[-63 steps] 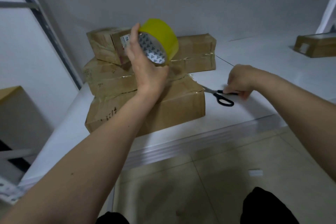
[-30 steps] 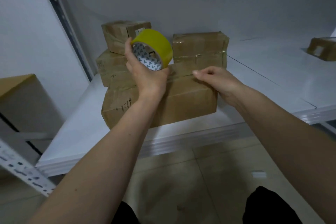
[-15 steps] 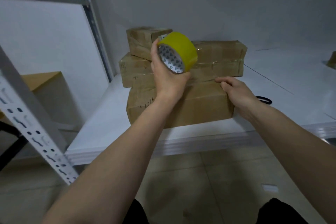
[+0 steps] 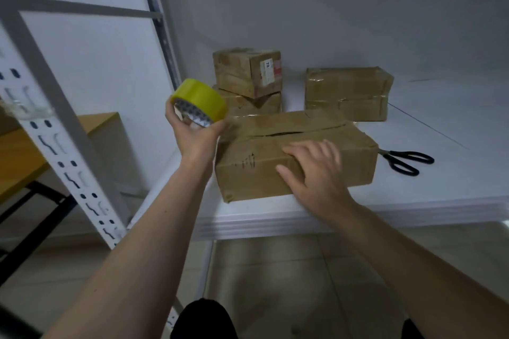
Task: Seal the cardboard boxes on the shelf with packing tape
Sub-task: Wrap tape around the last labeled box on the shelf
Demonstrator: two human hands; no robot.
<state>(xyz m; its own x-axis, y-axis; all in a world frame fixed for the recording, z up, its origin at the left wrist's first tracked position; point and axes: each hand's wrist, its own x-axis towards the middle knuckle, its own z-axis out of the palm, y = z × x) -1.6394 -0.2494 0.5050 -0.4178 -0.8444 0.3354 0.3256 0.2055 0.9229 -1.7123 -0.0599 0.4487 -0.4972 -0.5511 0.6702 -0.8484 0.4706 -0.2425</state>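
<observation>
**Inspector:** Head view shows your left hand [image 4: 192, 136] with its grip closed round the yellow tape roll [image 4: 199, 103], held just off the left end of the front box [image 4: 294, 155]. Your right hand [image 4: 314, 170] lies flat, fingers straight, pressing the box's near top edge; it holds nothing.

**Operator:** Which step is that?

**Inspector:** My judgement: sealing the front box. It sits at the shelf [image 4: 330, 217] edge, its top seam gaping in the middle. Whether a strip already runs from the roll, I cannot tell.

**Operator:** And next?

**Inspector:** You would need tape across that seam, pressed down, then a cut. The scissors [image 4: 407, 161] lie on the shelf just right of the box.
</observation>
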